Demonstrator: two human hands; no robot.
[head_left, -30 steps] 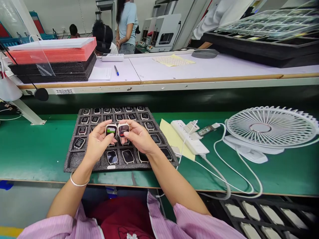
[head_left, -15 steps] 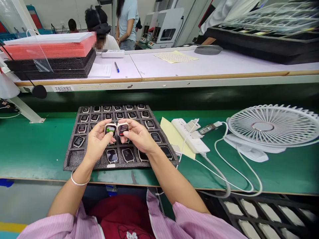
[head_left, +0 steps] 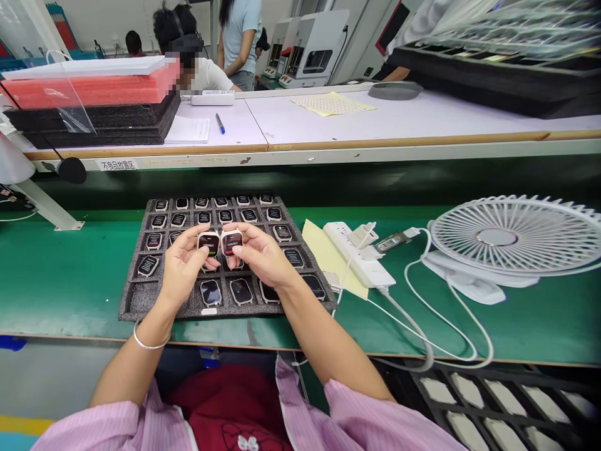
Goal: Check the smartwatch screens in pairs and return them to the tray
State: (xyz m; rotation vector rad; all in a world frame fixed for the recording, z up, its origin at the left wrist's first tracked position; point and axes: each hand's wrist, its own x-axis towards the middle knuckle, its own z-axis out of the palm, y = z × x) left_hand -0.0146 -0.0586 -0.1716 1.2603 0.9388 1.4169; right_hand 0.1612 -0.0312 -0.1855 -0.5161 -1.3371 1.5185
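My left hand is closed around a smartwatch body without a strap, its thumb on the lit screen. Beside it, my right hand grips a second smartwatch body, thumb at the lower right of its screen. The two watches are held side by side, screens up. Under both hands lies a dark grey foam tray with many compartments. Most of those in view hold watch bodies, such as one watch in the front row. My hands and forearms hide part of the tray.
Right of the tray are a yellow sheet, a white power strip with cables, and a white fan. A raised shelf runs behind, carrying foam stacks and a pen. Another tray sits low at right. People are beyond the shelf.
The left watch's screen has changed from a large green area to mostly dark with a small green strip. My hands stay in nearly the same place. A person behind the shelf has shifted.
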